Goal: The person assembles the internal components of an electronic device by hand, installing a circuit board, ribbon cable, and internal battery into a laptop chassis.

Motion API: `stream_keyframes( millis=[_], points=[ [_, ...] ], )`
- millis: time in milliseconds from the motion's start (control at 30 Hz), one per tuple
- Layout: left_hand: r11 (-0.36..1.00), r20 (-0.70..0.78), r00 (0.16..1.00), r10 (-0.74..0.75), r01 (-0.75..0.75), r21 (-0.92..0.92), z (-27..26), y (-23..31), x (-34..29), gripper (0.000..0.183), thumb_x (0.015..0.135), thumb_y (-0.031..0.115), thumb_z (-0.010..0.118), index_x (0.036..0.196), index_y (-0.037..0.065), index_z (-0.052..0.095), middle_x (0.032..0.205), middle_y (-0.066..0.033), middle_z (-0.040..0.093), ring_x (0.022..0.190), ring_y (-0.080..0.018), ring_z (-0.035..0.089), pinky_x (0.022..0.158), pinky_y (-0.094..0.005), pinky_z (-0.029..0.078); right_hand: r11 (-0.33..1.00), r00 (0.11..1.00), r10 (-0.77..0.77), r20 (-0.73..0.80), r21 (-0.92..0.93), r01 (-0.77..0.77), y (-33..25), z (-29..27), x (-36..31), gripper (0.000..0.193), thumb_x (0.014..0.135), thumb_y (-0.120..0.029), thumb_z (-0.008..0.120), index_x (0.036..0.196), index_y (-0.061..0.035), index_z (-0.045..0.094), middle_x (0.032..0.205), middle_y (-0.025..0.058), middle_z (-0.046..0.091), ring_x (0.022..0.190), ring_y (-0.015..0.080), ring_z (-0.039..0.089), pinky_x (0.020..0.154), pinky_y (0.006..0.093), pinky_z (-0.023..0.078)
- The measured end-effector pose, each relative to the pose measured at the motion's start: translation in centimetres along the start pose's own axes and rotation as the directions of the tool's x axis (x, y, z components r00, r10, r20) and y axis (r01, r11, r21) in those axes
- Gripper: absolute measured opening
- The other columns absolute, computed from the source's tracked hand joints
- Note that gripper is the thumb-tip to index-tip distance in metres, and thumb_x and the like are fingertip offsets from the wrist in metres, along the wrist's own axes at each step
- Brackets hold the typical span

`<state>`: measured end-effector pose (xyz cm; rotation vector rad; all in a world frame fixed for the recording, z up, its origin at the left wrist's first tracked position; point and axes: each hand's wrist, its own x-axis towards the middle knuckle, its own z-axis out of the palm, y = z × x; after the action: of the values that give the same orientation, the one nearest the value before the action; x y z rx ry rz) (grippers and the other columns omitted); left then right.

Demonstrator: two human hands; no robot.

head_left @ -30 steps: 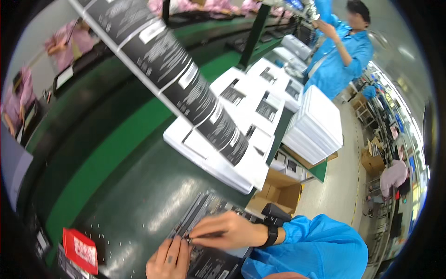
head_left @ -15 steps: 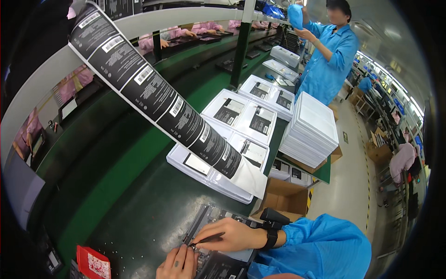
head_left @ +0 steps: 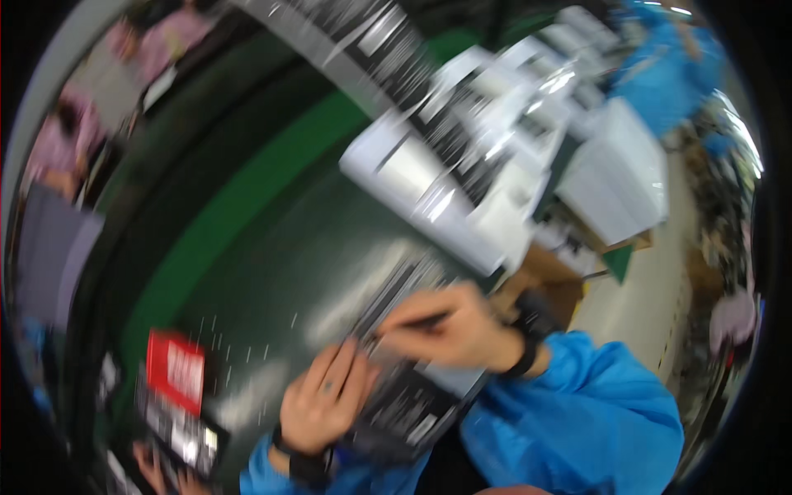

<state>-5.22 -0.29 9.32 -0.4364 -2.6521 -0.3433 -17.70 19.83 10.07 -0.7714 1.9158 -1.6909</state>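
Note:
An opened laptop base [head_left: 388,309] lies at an angle on the dark green bench, with a black battery [head_left: 408,404] in its near part. My right hand [head_left: 466,330] is closed around slim black tweezers [head_left: 431,322], their tip down by the base's left edge. Just nearer, my left hand [head_left: 326,396] lies with its fingers stretched over that same edge, close to the tweezers' tip. Motion blur hides any small part under the fingertips.
A red tray [head_left: 176,371] of small white pieces stands at left, tiny white bits beside it. Below it, another person's hands [head_left: 165,474] touch a device. White trays [head_left: 429,198], a black label strip [head_left: 388,49], stacked white trays [head_left: 619,177] and a cardboard box [head_left: 549,280] are beyond.
The whole view has turned downward and left, blurring the picture. My left wrist and another person's hands now show. Both my hands stay at the laptop base, tweezers still in my right.

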Motion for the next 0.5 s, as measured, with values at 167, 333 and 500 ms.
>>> stream_keyframes(
  millis=[167,333,500],
  points=[
    [0.996,0.068,0.994,-0.083,0.084,-0.008,-0.9,0.5,-0.1,0.033,0.078,0.016,0.086,0.105,0.002,0.076,0.111,-0.0127,0.074,0.1,-0.0269,0.073,0.074,-0.0329,0.063,0.991,0.986,0.121,-0.113,0.062,-0.115,-0.7,-0.5,0.3,0.016,0.085,0.003,0.078,0.101,0.0036,0.076,0.091,0.0082,0.074,0.063,0.0018,0.06,0.049,0.0159,0.04],
    [0.995,0.01,0.995,-0.098,0.098,-0.034,-0.1,0.0,-1.1,0.035,0.076,0.016,0.087,0.106,0.001,0.076,0.114,-0.0134,0.073,0.099,-0.0268,0.073,0.078,-0.0343,0.064,0.996,0.999,0.041,-0.003,-0.082,-0.042,0.6,-0.2,0.9,0.02,0.082,0.003,0.079,0.101,0.0023,0.077,0.093,0.0086,0.075,0.062,0.0016,0.058,0.049,0.0153,0.039],
    [0.995,0.037,0.995,-0.089,0.09,-0.03,-0.2,-0.1,-0.9,0.037,0.076,0.018,0.086,0.108,0.004,0.075,0.114,-0.0111,0.072,0.096,-0.0248,0.072,0.076,-0.0333,0.064,0.99,0.998,0.052,0.032,-0.134,-0.047,-0.2,0.2,0.8,0.019,0.081,0.002,0.078,0.101,0.0021,0.077,0.094,0.0099,0.076,0.067,0.0052,0.064,0.053,0.0168,0.044]
  ],
)
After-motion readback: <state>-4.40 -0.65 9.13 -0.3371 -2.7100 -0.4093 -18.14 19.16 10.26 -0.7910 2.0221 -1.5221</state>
